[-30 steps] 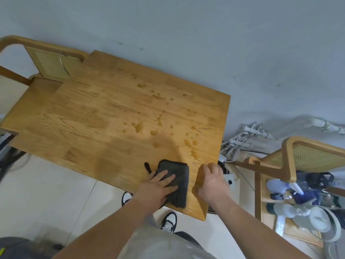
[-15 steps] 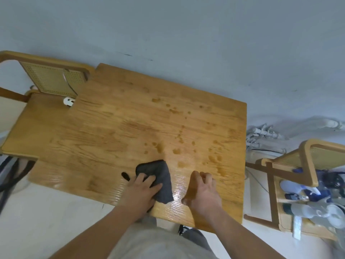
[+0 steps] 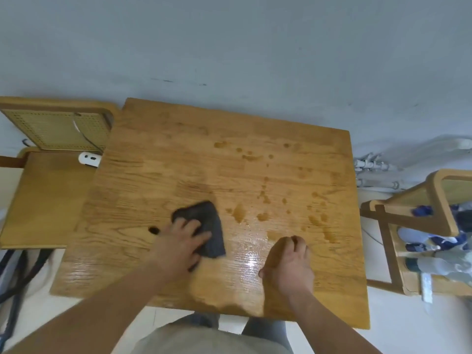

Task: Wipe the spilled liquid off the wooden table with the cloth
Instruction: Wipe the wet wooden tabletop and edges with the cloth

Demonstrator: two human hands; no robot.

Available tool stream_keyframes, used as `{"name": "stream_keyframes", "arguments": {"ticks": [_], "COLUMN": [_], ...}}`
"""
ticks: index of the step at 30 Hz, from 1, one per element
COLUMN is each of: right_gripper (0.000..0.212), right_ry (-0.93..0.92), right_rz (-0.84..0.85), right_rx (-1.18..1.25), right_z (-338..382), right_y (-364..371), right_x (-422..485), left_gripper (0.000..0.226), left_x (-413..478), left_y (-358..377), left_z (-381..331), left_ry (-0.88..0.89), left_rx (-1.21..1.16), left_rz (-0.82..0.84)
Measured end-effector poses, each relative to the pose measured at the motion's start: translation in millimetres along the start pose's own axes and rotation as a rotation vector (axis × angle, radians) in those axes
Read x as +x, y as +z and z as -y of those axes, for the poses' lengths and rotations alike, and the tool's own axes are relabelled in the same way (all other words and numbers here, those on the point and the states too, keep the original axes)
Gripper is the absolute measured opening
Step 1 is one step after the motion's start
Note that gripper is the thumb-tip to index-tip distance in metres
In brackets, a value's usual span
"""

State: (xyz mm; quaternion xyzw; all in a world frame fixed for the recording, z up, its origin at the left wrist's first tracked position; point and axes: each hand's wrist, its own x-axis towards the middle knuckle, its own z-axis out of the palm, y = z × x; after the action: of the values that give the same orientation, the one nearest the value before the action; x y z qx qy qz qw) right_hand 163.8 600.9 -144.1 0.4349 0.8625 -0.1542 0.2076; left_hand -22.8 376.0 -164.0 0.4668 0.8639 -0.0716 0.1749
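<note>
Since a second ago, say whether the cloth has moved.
Yes: the cloth slid away from the table's near edge, toward the wall and the spilled drops.
</note>
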Motion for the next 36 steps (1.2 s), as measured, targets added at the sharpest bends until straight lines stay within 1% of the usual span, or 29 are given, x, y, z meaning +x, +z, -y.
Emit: {"name": "stream_keyframes", "arguments": {"ticks": [2,4,5,6,7,8,10,11,13,14,15,16,17,18,20,21,22,23,24,26,27,28,29,30,31,32,34,35,36], "right_gripper": [0.112,0.108,0.107,0.107,0.107,0.107,0.108,0.108,0.107,0.107,0.107,0.109,0.112,0.115,0.117,0.116,0.115,0.114,0.113,0.102,0.095,0.094,0.099,0.107,0.111,0.109,0.098,0.091,0.080], "right_ry": [0.024,0.028,0.022,0.018,0.018,0.020,0.018,0.014,-0.005,-0.014,-0.014,-0.008,0.001,0.005,0.005,0.006,0.009,0.011,0.007,-0.022,-0.046,-0.064,-0.066,-0.058,-0.056,-0.062,-0.062,-0.034,-0.003], "right_rz": [-0.002,-0.002,0.003,0.013,0.028,0.043,0.053,0.047,0.036,0.039,0.046,0.050,0.052,0.050,0.045,0.049,0.058,0.064,0.067,0.049,0.037,0.033,0.041,0.058,0.076,0.089,0.111,0.114,0.096], "right_rx": [0.024,0.020,0.011,0.000,-0.012,-0.023,-0.038,-0.041,-0.051,-0.053,-0.048,-0.040,-0.030,-0.020,-0.015,-0.012,-0.011,-0.008,-0.004,0.003,0.002,0.011,0.036,0.071,0.099,0.131,0.263,0.391,0.495], "right_z": [-1,-1,0,0,-1,-1,0,-1,-1,-2,-2,-2,-3,-3,-3,-3,-4,-5,-6,-9,-11,-13,-14,-17,-20,-23,-30,-35,-40], "right_y": [3,4,3,2,1,1,2,3,3,3,3,2,2,2,3,3,4,5,5,6,8,9,9,9,7,4,-4,-10,-14], "right_x": [-2,1,3,5,6,6,5,4,4,5,6,7,7,7,6,5,5,5,5,6,6,6,6,6,6,6,8,9,11], "left_gripper": [0.058,0.058,0.059,0.060,0.061,0.063,0.065,0.065,0.062,0.060,0.060,0.060,0.060,0.060,0.062,0.065,0.069,0.072,0.074,0.072,0.067,0.061,0.057,0.056,0.057,0.058,0.060,0.063,0.070], "left_x": [8,27,39,49,57,62,64,63,66,71,78,87,94,99,100,97,90,79,66,40,33,34,40,50,59,65,72,72,71], "left_y": [-1,-4,-7,-11,-11,-6,2,4,2,-1,-4,-7,-10,-13,-22,-26,-27,-23,-16,3,9,9,8,6,1,-6,-15,-21,-27], "left_z": [17,6,-5,-19,-36,-53,-82,-89,-86,-75,-61,-46,-32,-22,-19,-30,-48,-69,-90,-117,-115,-104,-88,-71,-55,-41,-37,-48,-65], "left_ry": [-0.214,-0.452,-0.521,-0.534,-0.478,-0.361,-0.021,0.172,0.491,0.594,0.647,0.635,0.552,0.404,0.033,-0.094,-0.157,-0.142,-0.062,0.237,0.380,0.486,0.554,0.575,0.525,0.397,0.038,-0.100,-0.167], "left_rx": [-0.067,-0.166,-0.202,-0.229,-0.233,-0.212,-0.143,-0.112,-0.038,0.005,0.035,0.045,0.029,-0.005,-0.061,-0.072,-0.072,-0.063,-0.059,-0.073,-0.079,-0.075,-0.055,-0.029,-0.011,-0.019,-0.079,-0.093,-0.077], "left_rz": [-0.007,-0.051,-0.058,-0.043,-0.038,-0.058,-0.093,-0.077,-0.039,-0.042,-0.061,-0.084,-0.084,-0.062,-0.030,-0.010,-0.005,-0.017,-0.033,-0.026,-0.045,-0.078,-0.107,-0.114,-0.116,-0.114,-0.078,-0.059,-0.025]}}
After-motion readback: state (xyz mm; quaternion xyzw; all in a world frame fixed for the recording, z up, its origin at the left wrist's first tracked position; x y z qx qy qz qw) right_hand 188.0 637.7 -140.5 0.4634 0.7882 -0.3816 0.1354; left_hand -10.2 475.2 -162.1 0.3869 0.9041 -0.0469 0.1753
